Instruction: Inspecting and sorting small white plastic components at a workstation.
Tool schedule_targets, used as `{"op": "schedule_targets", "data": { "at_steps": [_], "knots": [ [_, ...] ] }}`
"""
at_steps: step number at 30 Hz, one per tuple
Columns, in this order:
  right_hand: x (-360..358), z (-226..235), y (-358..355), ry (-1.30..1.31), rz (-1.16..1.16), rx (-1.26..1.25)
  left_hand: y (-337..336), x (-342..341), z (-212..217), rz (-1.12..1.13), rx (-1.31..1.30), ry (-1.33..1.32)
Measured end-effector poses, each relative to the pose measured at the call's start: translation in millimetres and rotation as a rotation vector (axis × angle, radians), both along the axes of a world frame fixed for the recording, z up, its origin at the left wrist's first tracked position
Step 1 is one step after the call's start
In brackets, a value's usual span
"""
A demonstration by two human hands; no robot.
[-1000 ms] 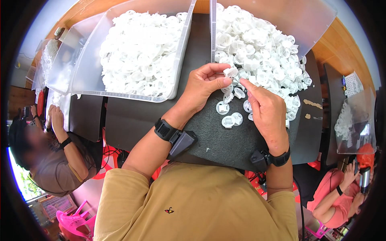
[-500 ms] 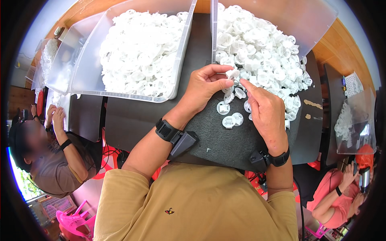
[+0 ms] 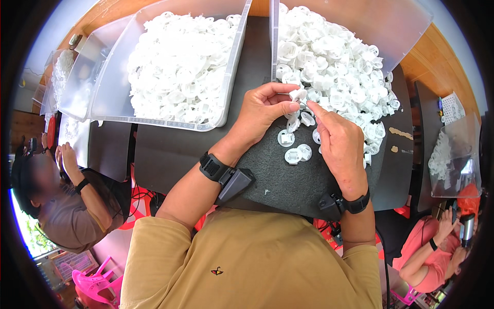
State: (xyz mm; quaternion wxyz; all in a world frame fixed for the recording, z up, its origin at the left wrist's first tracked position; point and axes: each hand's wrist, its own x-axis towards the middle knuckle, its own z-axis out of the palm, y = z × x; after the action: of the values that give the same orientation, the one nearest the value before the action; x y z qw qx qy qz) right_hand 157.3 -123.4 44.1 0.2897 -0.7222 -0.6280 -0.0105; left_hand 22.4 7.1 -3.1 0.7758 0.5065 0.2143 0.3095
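Between the thumb and fingers of my left hand (image 3: 261, 112) is a small white plastic part (image 3: 297, 95), held up over the table. My right hand (image 3: 341, 147) is closed, its index finger reaching to the right side of that part. Something thin seems to show at this fingertip, too small to make out. Below the hands, a few round white plastic pieces (image 3: 293, 155) with square centres lie on a dark mat (image 3: 267, 180). A large heap of similar white parts (image 3: 329, 56) spreads just beyond my right hand.
A clear plastic bin (image 3: 224, 110) full of white parts stands at the far left. Another clear bin (image 3: 355, 15) lies tipped behind the heap. Co-workers sit on both sides, one in a brown shirt (image 3: 77, 221), one in pink (image 3: 429, 257). Black wrist devices (image 3: 234, 185) sit on my forearms.
The white part in my left hand has turned slightly; both hands stay in nearly the same place. At the left, the co-worker's hands have shifted a little.
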Motion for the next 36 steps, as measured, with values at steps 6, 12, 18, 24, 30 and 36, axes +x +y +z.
{"op": "schedule_targets", "data": {
  "at_steps": [6, 12, 18, 24, 30, 36],
  "knots": [
    [-1.7, -2.7, 1.2, -0.023, 0.003, 0.02, -0.2, 0.4, -1.4, 0.016, 0.013, 0.004],
    [-3.7, -0.7, 0.0, -0.072, -0.004, -0.004, -1.7, -0.1, 0.1, 0.031, 0.04, 0.036],
    [-5.4, 2.1, -2.1, -0.132, -0.009, -0.043, -2.6, -0.4, -1.9, 0.032, 0.118, 0.083],
    [-7.6, 8.3, -4.3, -0.228, -0.025, -0.128, -4.5, -0.2, -2.3, 0.015, 0.174, 0.096],
    [-9.3, 11.2, -3.0, -0.294, -0.04, -0.185, -7.5, 1.5, -0.5, -0.006, 0.211, 0.141],
    [3.4, 4.3, -3.8, -0.118, 0.034, -0.048, -2.2, 1.2, 1.2, 0.012, 0.126, 0.107]
  ]
}}
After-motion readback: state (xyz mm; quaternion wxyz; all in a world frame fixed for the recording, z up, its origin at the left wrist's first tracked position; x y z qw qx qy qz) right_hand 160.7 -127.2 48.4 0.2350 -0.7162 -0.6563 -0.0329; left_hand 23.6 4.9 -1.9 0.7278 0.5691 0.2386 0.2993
